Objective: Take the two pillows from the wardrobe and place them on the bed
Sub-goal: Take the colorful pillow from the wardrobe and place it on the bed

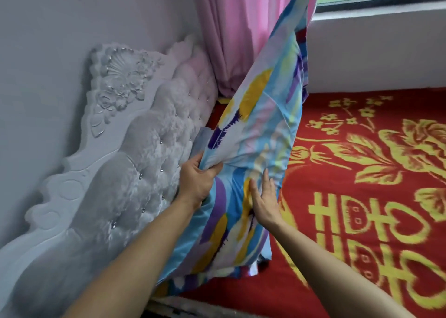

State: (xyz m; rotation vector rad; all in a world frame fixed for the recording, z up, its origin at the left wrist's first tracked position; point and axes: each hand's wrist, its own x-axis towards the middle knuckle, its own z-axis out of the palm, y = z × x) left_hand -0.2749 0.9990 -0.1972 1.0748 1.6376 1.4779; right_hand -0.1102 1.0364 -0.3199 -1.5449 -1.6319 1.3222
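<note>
Two pillows in the same blue, yellow and purple feather print stand end to end along the head of the bed (362, 221). The near pillow (217, 240) leans against the headboard. The far pillow (265, 115) is tilted up, its top corner reaching the curtain. My left hand (195, 180) is shut on a bunch of pillowcase fabric where the two meet. Flat on the fabric beside it lies my right hand (261, 199), fingers straight and together, gripping nothing.
A white tufted headboard (135, 163) with carved flowers runs along the left wall. A pink curtain (231, 28) hangs in the corner beside a window sill (376, 11). The bed carries a red blanket with yellow patterns.
</note>
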